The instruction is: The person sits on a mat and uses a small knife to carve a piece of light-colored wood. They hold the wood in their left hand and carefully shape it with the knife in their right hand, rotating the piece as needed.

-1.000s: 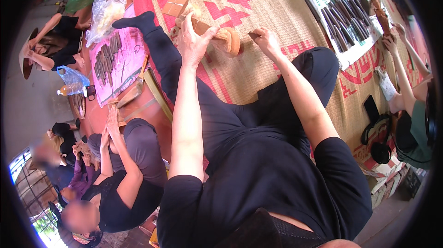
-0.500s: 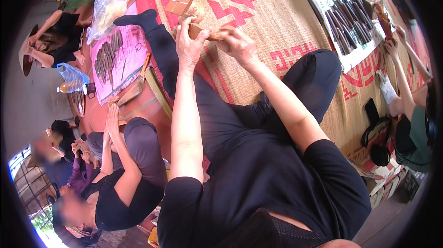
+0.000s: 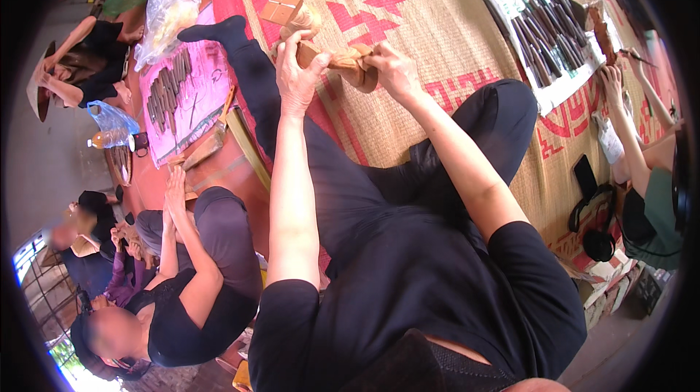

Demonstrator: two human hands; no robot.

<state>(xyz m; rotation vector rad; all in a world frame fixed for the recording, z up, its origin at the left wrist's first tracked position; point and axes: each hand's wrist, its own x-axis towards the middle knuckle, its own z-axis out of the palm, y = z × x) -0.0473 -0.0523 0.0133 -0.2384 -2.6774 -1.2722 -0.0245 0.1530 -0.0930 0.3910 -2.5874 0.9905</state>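
A carved piece of light brown wood (image 3: 347, 62) with rounded, curving shapes is held up between my two hands, above the mat. My left hand (image 3: 297, 75) is closed round its left part, thumb on the near side. At its right end my right hand (image 3: 396, 71) pinches with bent fingers; whether a small thing sits between those fingertips is hidden. Just beyond my left fingertips is a squared wooden block (image 3: 283, 5) with a pale line across its top and a rounded part below. I cannot tell whether block and carving are joined.
Many dark-handled tools (image 3: 543, 27) lie on a white sheet at the far right. More tools (image 3: 169, 93) rest on a pink sheet (image 3: 157, 145) at left. A seated person (image 3: 197, 282) is close on my left; another person's hands (image 3: 616, 78) work wood at right.
My right hand has shifted slightly right, uncovering more of the carving's right end, and the carving looks turned. My left hand keeps its hold.
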